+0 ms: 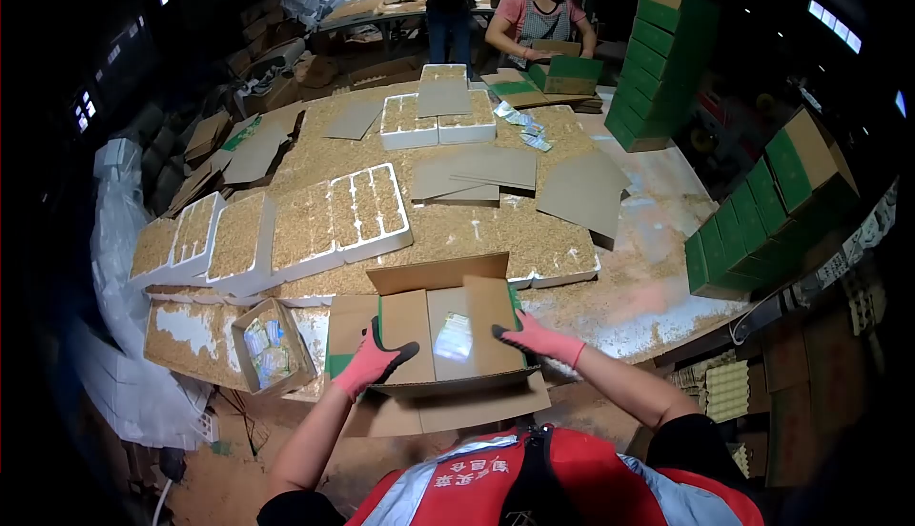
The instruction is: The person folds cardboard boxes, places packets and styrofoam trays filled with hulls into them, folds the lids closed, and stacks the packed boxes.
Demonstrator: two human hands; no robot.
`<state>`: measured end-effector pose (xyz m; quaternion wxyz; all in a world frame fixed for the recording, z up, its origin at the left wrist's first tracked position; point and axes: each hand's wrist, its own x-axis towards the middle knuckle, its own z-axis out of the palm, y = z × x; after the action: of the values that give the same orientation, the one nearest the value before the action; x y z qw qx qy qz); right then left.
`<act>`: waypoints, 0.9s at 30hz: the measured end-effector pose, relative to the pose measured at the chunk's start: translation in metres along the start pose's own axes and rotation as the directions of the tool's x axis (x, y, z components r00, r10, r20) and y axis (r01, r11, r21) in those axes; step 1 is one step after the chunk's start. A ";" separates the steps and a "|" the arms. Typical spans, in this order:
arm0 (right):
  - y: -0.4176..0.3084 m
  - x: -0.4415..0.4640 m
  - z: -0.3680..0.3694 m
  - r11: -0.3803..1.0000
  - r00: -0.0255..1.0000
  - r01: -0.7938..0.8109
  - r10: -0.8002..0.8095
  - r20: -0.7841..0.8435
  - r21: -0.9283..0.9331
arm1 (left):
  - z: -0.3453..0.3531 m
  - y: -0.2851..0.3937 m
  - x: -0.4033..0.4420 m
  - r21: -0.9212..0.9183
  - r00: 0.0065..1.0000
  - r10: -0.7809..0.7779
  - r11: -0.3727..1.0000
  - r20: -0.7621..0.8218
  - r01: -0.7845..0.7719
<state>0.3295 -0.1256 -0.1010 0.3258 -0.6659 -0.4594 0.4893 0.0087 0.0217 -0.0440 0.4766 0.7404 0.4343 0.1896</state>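
A cardboard box (405, 321) with a green outside stands at the table's near edge, its top flaps raised or folded outward. On the grey sheet inside lies a printed plastic packet (456, 337). My left hand (376, 359), in a pink glove with dark fingers, grips the box's left side, thumb over the inner side and fingers outside. Likewise gloved, my right hand (536, 337) holds the right side, its thumb pointing inward. The outer fingers of both hands are partly hidden by the cardboard. Left of the box, a small open carton (250, 321) holds several similar packets.
White foam trays (367, 212) filled with tan grains cover the table's middle and left. Grey cardboard sheets (583, 192) lie beyond the box. Green box stacks (753, 221) line the right edge. Across the table, a person (538, 16) handles another green box (572, 76).
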 end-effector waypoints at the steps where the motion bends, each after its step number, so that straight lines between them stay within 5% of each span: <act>1: 0.000 0.008 0.019 0.991 0.991 -0.065 0.050 -0.125 -0.120 | 0.006 -0.026 0.002 0.067 0.991 0.055 0.997 -0.119 -0.048; 2: -0.022 -0.003 0.031 0.983 0.989 -0.104 0.119 -0.089 0.153 | 0.015 -0.071 0.010 -0.368 0.990 -0.057 0.930 -0.126 0.007; 3: -0.053 -0.019 0.034 0.902 0.985 -0.112 0.157 -0.073 0.418 | 0.002 0.007 -0.017 -0.799 0.970 -0.197 0.555 0.143 0.230; 5: -0.079 -0.020 0.036 0.994 0.895 0.093 -0.058 -0.442 0.058 | 0.009 -0.060 0.007 -0.888 0.964 -0.055 0.378 0.261 0.262; 6: -0.102 -0.029 0.009 0.962 0.904 0.199 -0.105 -0.415 0.189 | 0.024 -0.044 0.009 -0.938 0.953 0.008 0.176 0.304 0.298; 7: -0.121 -0.045 -0.017 0.903 0.909 0.297 -0.169 -0.380 0.310 | 0.036 -0.023 0.014 -0.928 0.943 0.007 0.183 0.332 0.325; 11: -0.162 -0.115 -0.124 0.898 0.876 0.373 -0.258 -0.407 0.233 | 0.090 0.090 0.051 -0.857 0.911 0.033 0.352 0.412 0.375; 12: -0.141 -0.103 -0.158 0.944 0.838 0.327 -0.275 -0.471 0.032 | 0.104 0.123 0.060 -0.846 0.901 0.068 0.380 0.428 0.373; 14: -0.154 -0.186 -0.237 0.920 0.876 0.368 -0.295 -0.383 0.135 | 0.132 0.188 0.079 -0.830 0.874 0.156 0.424 0.460 0.361; 15: -0.134 -0.198 -0.288 0.870 0.674 0.440 -0.483 -0.559 -0.221 | 0.149 0.225 0.088 -0.827 0.856 0.209 0.439 0.473 0.351; 16: -0.116 -0.211 -0.338 0.785 0.401 0.293 -0.619 -0.675 -0.546 | 0.167 0.260 0.098 -0.826 0.832 0.264 0.447 0.488 0.342; 17: -0.115 -0.253 -0.374 0.658 -0.038 0.145 -0.742 -0.669 -0.739 | 0.187 0.299 0.107 -0.829 0.808 0.318 0.449 0.497 0.333; 18: -0.136 -0.325 -0.396 0.704 -0.224 -0.205 -0.710 -0.668 -0.680 | 0.207 0.340 0.115 -0.832 0.782 0.368 0.452 0.503 0.323; 20: -0.084 -0.390 -0.506 0.764 -0.672 -0.517 -0.642 -0.369 -0.387 | 0.253 0.425 0.134 -0.838 0.719 0.468 0.454 0.514 0.303; 21: -0.060 -0.424 -0.550 0.902 -0.741 -0.287 -0.422 -0.523 -0.322 | 0.279 0.468 0.144 -0.842 0.682 0.518 0.452 0.517 0.295; 23: 0.019 -0.458 -0.656 0.969 -0.710 -0.190 -0.245 -0.661 -0.155 | 0.340 0.558 0.172 -0.838 0.572 0.614 0.434 0.543 0.330; 24: 0.067 -0.466 -0.694 0.973 -0.492 -0.105 -0.231 -0.839 -0.207 | 0.374 0.600 0.186 -0.829 0.513 0.652 0.424 0.558 0.364; 25: 0.076 -0.461 -0.703 0.965 -0.452 0.033 -0.218 -0.865 -0.260 | 0.409 0.637 0.209 -0.734 0.395 0.656 0.380 0.643 0.563; 27: 0.094 -0.450 -0.718 0.895 -0.368 0.317 -0.189 -0.911 -0.314 | 0.470 0.711 0.182 -0.737 0.501 0.544 0.440 0.674 0.514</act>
<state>0.9953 -0.5674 0.1968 0.6854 -0.6460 -0.1291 -0.3103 0.7644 -0.2021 0.3286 0.9335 0.3552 -0.0486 -0.0048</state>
